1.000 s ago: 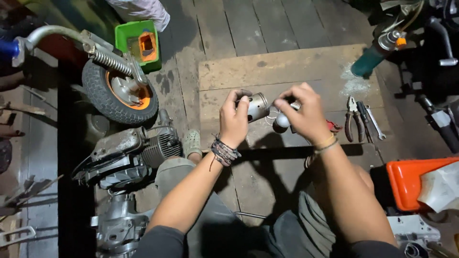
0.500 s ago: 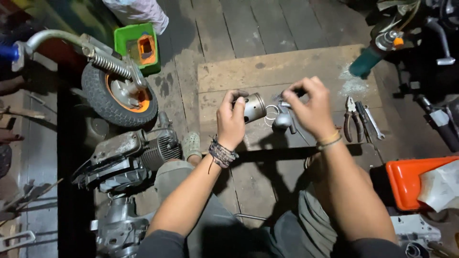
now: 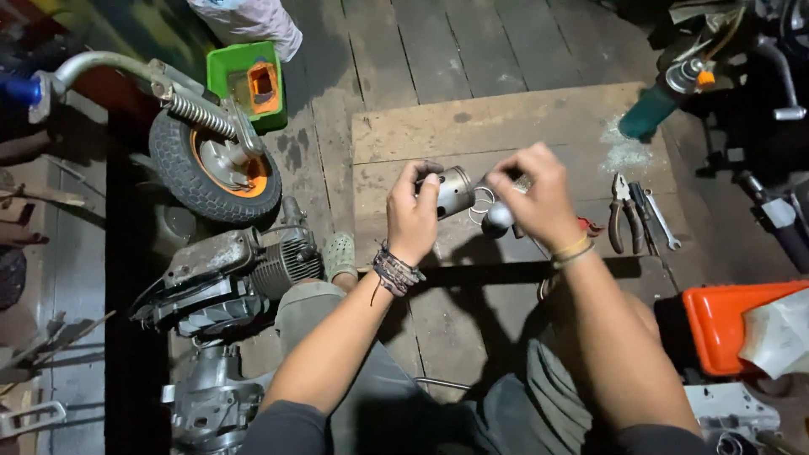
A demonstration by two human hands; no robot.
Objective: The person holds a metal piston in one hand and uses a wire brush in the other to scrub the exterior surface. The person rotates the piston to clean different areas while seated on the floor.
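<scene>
My left hand (image 3: 411,215) grips a short grey metal cylinder (image 3: 455,190), a piston-like part, held sideways above a plywood board (image 3: 472,135). My right hand (image 3: 539,198) is closed around a small tool with a rounded silvery end (image 3: 498,216), right beside the cylinder's open end. A thin metal ring (image 3: 483,202) shows between the two hands. Cord bracelets circle my left wrist; bands circle my right wrist.
A small wheel with an orange hub (image 3: 217,173) and a spring fork lies left. Below it sits an engine block (image 3: 227,274). A green tray (image 3: 250,84) is behind. Pliers and wrenches (image 3: 636,221) lie right, near an orange plastic cover (image 3: 737,324) and a teal bottle (image 3: 649,109).
My right hand shifted slightly at the cylinder's end, working the small tool there. The left hand kept its hold on the cylinder, almost still.
</scene>
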